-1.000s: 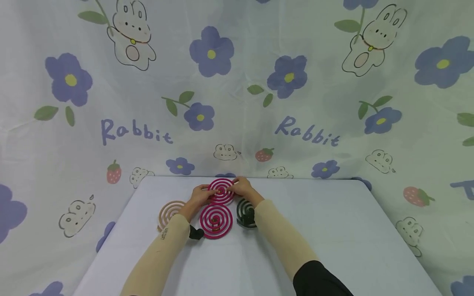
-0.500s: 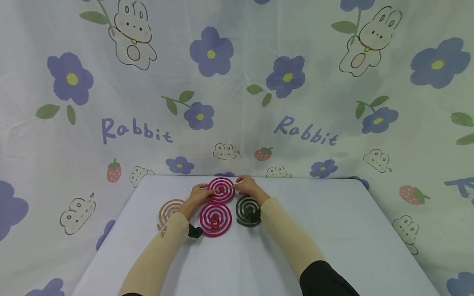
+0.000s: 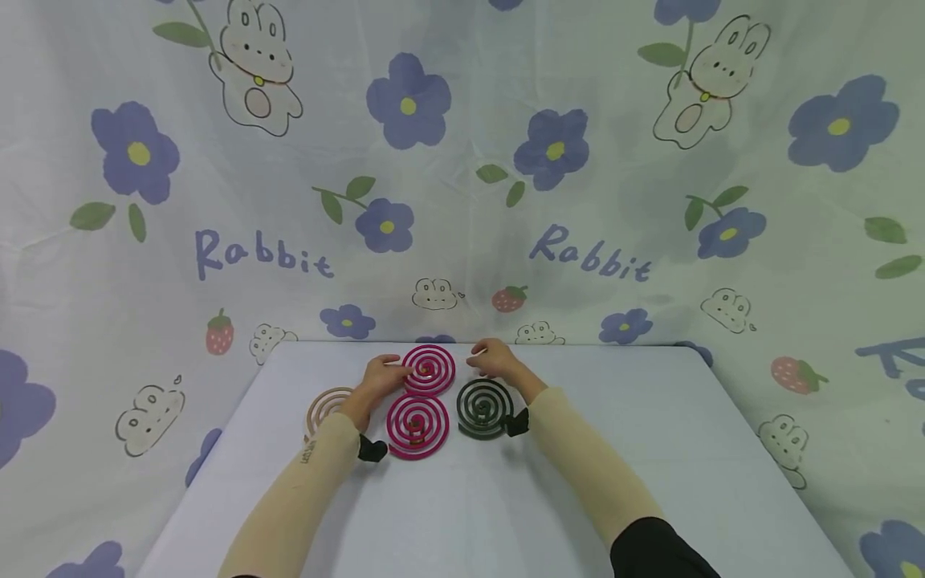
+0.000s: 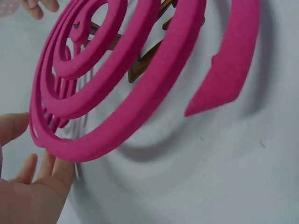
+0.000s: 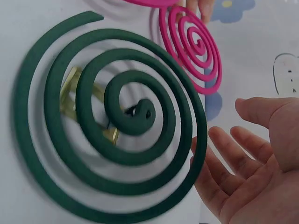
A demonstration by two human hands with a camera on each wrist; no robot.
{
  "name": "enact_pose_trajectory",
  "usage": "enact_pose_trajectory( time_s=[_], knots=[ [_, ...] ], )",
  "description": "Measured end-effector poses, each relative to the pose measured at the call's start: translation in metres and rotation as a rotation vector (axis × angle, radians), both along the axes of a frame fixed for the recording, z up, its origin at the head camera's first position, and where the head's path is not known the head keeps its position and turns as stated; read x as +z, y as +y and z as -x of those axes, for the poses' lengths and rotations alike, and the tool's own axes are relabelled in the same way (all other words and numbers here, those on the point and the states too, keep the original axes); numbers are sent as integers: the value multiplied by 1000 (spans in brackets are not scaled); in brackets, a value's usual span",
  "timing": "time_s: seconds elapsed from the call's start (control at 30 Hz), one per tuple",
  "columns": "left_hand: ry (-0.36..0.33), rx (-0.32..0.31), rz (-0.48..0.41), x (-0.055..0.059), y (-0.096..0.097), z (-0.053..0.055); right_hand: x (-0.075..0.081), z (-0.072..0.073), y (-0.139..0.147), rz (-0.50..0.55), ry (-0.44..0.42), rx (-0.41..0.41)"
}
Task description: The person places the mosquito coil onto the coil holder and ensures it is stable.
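A pink mosquito coil (image 3: 429,370) stands on the far part of the white table, with a second pink mosquito coil (image 3: 417,425) right in front of it. My left hand (image 3: 380,380) is at the far coil's left edge, fingers fairly straight and thumb tip overlapping the rim. In the left wrist view its fingers (image 4: 49,175) show just beyond the near coil's lower rim. My right hand (image 3: 499,360) hovers to the right of the far coil, apart from it, fingers loosely bent and holding nothing. Below that hand stands a dark green mosquito coil (image 5: 133,186).
A tan mosquito coil (image 3: 327,404) sits at the left, partly hidden by my left wrist. Small brass-coloured metal stands show behind the near pink coil and the green one. A cloth backdrop (image 3: 462,177) with flowers and rabbits hangs behind the table's (image 3: 650,449) far edge.
My right hand has let go of the far pink coil and moved away to the right, uncovering the green coil. My left hand has drawn back slightly to the left at the rim.
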State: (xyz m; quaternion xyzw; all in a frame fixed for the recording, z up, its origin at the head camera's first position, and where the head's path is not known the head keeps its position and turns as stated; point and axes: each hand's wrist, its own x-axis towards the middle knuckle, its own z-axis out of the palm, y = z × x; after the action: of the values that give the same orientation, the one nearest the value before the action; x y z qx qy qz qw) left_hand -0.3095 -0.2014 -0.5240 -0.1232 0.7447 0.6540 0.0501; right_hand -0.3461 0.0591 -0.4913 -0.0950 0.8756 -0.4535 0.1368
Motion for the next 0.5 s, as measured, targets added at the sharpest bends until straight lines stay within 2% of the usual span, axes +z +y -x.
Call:
enact_pose_trajectory(
  time_s=[0.17, 0.3, 0.5],
  knots=[
    [67, -9, 61, 8, 0, -1, 4, -3, 12, -26, 20, 17],
    [109, -45, 140, 16, 2, -6, 5, -7, 22, -64, 100, 34],
    [183, -122, 356, 27, -1, -15, 14, -20, 38, -139, 257, 78]
  ],
)
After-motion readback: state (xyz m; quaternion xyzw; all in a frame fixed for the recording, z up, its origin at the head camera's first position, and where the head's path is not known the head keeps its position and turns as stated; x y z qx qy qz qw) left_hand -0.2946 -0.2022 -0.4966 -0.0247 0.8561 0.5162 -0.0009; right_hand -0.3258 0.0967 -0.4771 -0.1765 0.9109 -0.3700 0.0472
